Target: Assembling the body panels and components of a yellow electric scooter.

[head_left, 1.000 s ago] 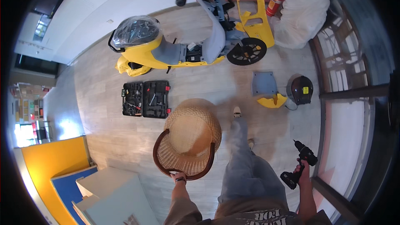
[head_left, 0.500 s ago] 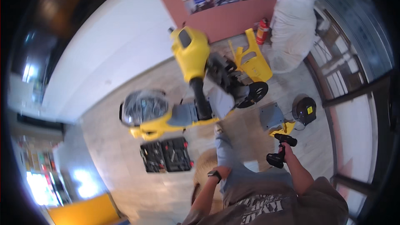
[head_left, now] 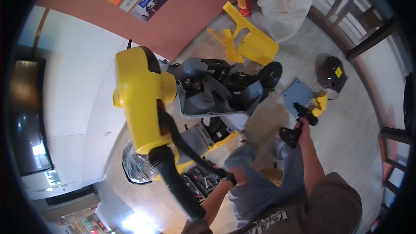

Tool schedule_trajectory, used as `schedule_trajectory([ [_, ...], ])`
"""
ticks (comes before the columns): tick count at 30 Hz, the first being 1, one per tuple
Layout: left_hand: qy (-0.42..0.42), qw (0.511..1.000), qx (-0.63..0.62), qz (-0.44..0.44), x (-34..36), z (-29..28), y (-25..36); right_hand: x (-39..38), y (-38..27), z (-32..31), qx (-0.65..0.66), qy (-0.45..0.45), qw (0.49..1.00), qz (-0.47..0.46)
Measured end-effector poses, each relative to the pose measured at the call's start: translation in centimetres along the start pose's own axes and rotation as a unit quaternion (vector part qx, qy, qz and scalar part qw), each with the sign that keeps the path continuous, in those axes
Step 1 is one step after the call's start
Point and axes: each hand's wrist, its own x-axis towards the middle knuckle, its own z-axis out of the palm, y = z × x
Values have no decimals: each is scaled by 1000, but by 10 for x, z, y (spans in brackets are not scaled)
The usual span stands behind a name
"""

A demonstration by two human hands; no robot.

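Observation:
My right hand point(head_left: 303, 132) grips a black cordless drill point(head_left: 291, 135), held over a grey-blue panel point(head_left: 294, 90) lying on the floor beside a small yellow part point(head_left: 320, 99). My left hand point(head_left: 238, 173) is smeared by motion and hangs over my leg, near the scooter's black brake lever point(head_left: 199, 160); its fingers are unclear. The scooter's yellow handlebar housing point(head_left: 138, 91) fills the left middle, its black grip point(head_left: 175, 184) pointing toward me. The grey inner front point(head_left: 208, 95) shows exposed workings, with the black front wheel point(head_left: 269, 76) at its right and the plastic-wrapped seat point(head_left: 134, 164) behind.
A yellow body panel point(head_left: 255, 45) leans near a red fire extinguisher point(head_left: 242, 2) and white draped material point(head_left: 281, 0). A black helmet-like object point(head_left: 333, 76) sits at right by window frames point(head_left: 372, 39). An open toolbox point(head_left: 201, 180) lies partly hidden below the scooter; a basket seat point(head_left: 273, 177) shows between my legs.
My left hand has left the wicker seat. I have moved toward the scooter, whose handlebar now looms close below me, and the drill has risen in view.

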Motion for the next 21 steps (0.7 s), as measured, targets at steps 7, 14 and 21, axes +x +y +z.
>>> schedule_trajectory([
  [7,135,985,-108,17,96,-96,-39,66,2,15,34,-140,988,-55],
  [14,135,986,-69,66,146,-62,-65,65,25,3,8,-287,953,-94],
  [21,354,916,-186,28,132,-39,-71,29,28,1,43,-401,892,-206],
])
